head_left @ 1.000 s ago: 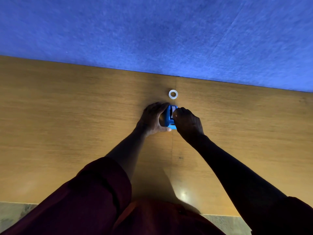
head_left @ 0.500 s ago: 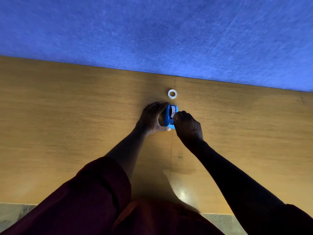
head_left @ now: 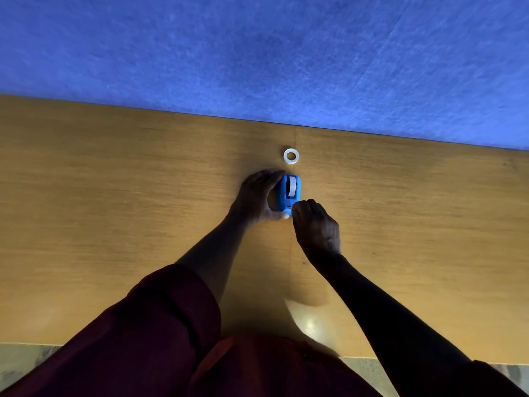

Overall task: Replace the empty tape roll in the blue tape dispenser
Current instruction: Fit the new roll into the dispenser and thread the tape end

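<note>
On the tabletop (head_left: 114, 210), the blue tape dispenser (head_left: 288, 193) lay lengthwise away from the person, left hand (head_left: 257, 196) clamped on its side; right hand (head_left: 316, 224) fingers pinched together at its near end.

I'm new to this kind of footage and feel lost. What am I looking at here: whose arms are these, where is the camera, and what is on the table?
There is no machine here. The camera sits on a person's head and looks forward and down, so you see their own two arms reaching out. They work at a wooden table with a blue wall behind it. The left hand wraps around the side of a small blue tape dispenser standing on the table, steadying it. The right hand is pinched shut at the dispenser's near end; what its fingertips grip is too small to tell. Beyond the dispenser a white tape ring lies flat on the table, apart from it.
</note>
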Demonstrator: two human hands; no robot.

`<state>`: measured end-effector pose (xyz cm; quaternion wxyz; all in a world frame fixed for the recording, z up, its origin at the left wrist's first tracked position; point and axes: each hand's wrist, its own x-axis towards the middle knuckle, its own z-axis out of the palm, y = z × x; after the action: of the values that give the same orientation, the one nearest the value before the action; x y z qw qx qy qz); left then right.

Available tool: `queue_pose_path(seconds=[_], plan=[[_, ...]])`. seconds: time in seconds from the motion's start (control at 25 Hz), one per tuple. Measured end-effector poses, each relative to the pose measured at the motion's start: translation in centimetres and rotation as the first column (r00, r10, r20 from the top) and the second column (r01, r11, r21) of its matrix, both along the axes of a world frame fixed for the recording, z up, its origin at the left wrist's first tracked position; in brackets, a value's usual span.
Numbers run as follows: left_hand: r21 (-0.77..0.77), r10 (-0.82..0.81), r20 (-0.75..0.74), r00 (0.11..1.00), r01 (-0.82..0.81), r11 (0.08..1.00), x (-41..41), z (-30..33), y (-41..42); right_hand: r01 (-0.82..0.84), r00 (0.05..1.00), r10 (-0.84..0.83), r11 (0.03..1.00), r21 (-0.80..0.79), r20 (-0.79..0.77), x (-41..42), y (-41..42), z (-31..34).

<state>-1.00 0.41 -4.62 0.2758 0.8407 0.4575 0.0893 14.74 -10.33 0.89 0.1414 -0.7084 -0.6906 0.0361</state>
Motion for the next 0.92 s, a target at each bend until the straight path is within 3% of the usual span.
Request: queue_pose_path(seconds=[0.4, 0.52, 0.6, 0.72, 0.8, 0.88, 0.92], plan=[[-0.045, 0.009, 0.027, 1.000, -0.008, 0.999, -0.1, 0.2, 0.0, -0.007, 1.000, 0.006, 0.999, -0.034, -0.006, -0.3, -1.2, -1.6], [-0.047, -0.008, 0.013, 1.000, 0.008, 0.999, 0.0, 0.0, 0.1, 0.090, 0.990, -0.100, 0.991, -0.101, -0.099, -0.5, -1.3, -1.0], [-0.055, -0.009, 0.004, 1.000, 0.009, 0.998, 0.0, -0.2, 0.2, 0.210, 0.935, -0.252, 0.961, -0.181, -0.250, -0.6, -1.2, -0.4], [-0.042, -0.010, -0.001, 1.000, 0.010, 0.999, 0.1, -0.3, 0.3, 0.348, 0.720, -0.469, 0.882, -0.318, -0.512, -0.8, -0.8, 0.0], [-0.014, -0.008, 0.019, 1.000, 0.008, 1.000, 0.0, -0.4, 0.4, 0.366, 0.450, -0.627, 0.779, -0.510, -0.636, -1.2, -0.2, 0.3], [0.014, -0.010, 0.034, 0.999, 0.009, 1.000, 0.0, -0.4, 0.4, 0.309, 0.183, -0.746, 0.662, -0.683, -0.641, -1.5, 0.5, 0.5], [0.027, -0.010, 0.037, 0.999, 0.009, 1.000, -0.1, -0.5, 0.4, 0.283, 0.108, -0.783, 0.615, -0.736, -0.613, -1.5, 0.9, 0.6]])
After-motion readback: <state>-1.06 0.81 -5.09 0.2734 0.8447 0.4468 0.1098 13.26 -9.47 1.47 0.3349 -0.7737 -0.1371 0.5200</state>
